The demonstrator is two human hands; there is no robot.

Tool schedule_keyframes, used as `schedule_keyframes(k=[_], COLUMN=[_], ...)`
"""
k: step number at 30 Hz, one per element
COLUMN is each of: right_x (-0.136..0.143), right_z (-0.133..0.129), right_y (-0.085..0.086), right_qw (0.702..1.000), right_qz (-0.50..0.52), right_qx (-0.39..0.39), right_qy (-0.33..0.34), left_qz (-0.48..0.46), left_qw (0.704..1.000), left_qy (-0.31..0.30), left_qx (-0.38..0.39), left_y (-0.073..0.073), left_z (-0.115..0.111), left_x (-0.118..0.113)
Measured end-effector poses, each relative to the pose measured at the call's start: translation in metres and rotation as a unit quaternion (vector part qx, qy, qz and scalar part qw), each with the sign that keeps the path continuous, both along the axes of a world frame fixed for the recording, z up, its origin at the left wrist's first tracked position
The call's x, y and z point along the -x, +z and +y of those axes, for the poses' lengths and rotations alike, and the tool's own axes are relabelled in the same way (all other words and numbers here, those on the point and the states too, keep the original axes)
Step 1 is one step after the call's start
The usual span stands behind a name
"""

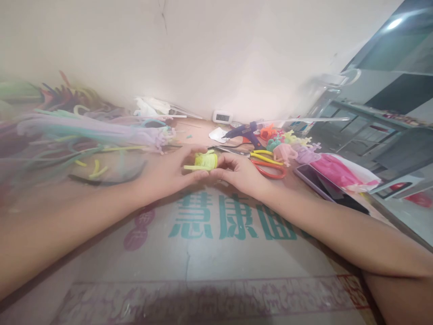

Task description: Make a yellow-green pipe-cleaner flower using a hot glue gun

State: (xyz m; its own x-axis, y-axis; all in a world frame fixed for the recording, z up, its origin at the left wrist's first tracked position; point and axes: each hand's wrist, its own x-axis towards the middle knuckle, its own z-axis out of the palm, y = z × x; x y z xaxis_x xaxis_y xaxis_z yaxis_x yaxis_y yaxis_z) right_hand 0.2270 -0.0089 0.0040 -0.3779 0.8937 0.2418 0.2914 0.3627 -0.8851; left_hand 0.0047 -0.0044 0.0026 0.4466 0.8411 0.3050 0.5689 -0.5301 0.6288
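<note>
A small yellow-green roll of coiled pipe cleaner (205, 160) is held up between both hands over the table. My left hand (181, 164) grips it from the left, with the thumb below and the fingers above. From the right, my right hand (237, 171) pinches its side between thumb and fingertips. One straight end of the coil sticks out to the left, towards my left palm. Just behind my right hand lie scissors with red handles (270, 169) and a tool with yellow handles (262, 157).
Bundles of pastel pipe cleaners (91, 128) lie at the left, with yellow offcuts (96, 169). A glue gun (245, 132), a small digital clock (222, 117) and coloured pipe-cleaner pieces (284, 152) are at the back. At the right are a phone (328, 187) and a pink bag (345, 171).
</note>
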Motion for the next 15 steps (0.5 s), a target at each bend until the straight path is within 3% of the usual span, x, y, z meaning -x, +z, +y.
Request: schedule_keyframes(k=[10,15], right_x=[-0.0006,-0.0022], right_z=[-0.0009,-0.0008], right_y=[0.0003,0.0003], right_qw=[0.999,0.999], right_qz=[-0.002,0.02], right_qx=[0.012,0.02], right_qy=[0.03,0.025], left_qz=[-0.057,-0.063], left_qw=[0.998,0.998], left_qy=[0.003,0.019], left_qx=[-0.022,0.025], left_y=[-0.0014,-0.0022], left_z=[-0.0005,0.0047], left_x=[-0.0002,-0.0015])
